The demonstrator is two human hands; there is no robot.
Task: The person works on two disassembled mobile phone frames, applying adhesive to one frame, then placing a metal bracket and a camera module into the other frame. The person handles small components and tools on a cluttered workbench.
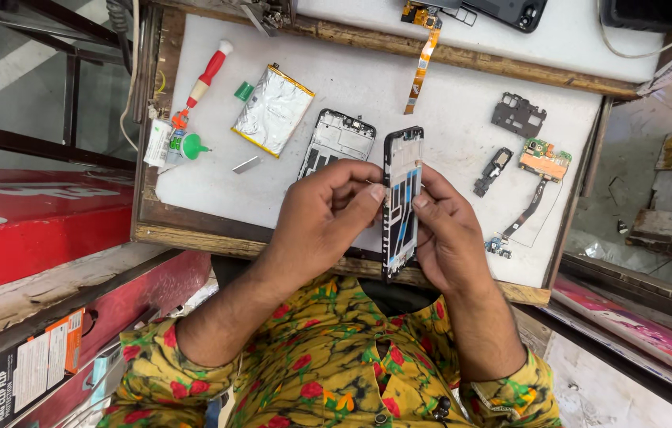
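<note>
A black phone frame (402, 202) with its inner side facing up stands lengthwise between both hands, above the near edge of the white work surface (463, 135). My left hand (321, 215) grips its left edge, thumb pressing near the middle. My right hand (445, 230) holds the right edge, thumb on the inner face. A second phone chassis (337, 141) lies flat just beyond my left hand.
A silver battery (272, 109), a red-handled screwdriver (205, 78) and a small green bottle (187, 146) lie at the left. Circuit boards (543, 160), a black cover plate (518, 116) and flex cables (421, 70) lie at the right and back. A wooden rim (193, 236) frames the surface.
</note>
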